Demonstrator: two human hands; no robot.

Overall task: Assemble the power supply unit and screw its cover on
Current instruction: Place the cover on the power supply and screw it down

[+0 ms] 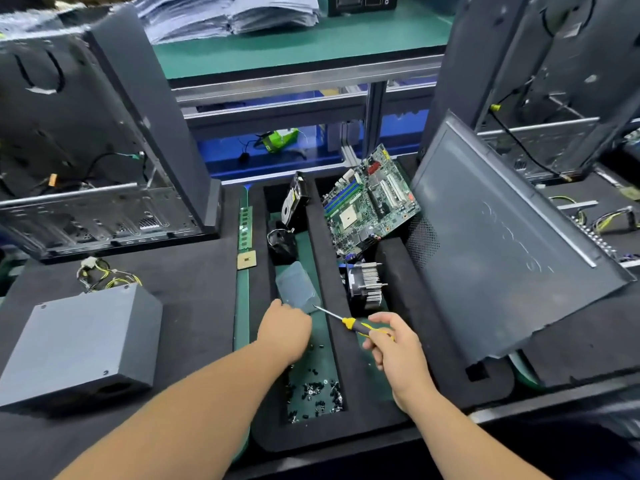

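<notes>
Black screws (pixel 313 393) lay scattered nearest us in a green-floored slot of the foam tray (pixel 360 393) near the table's front edge. Above them our left hand (pixel 284 332) reached down into the slot with its fingers curled under the palm, so we could not tell whether it pinched anything. Just beside it, our right hand (pixel 393 344) gripped the yellow-and-black handle of a screwdriver (pixel 343 321), whose tip pointed at a clear plastic bag (pixel 297 287) lying farther along the slot. Toward the front left corner the grey power supply unit (pixel 81 344) sat on the black mat with its cover on and its wire bundle (pixel 104 273) trailing behind it. Beyond the hands lay a heatsink fan (pixel 367 284), a motherboard (pixel 370 202) and a hard drive (pixel 294 199). Open computer cases (pixel 86 150) stood at the far left and right, and a side panel (pixel 502 244) leaned to our right.
</notes>
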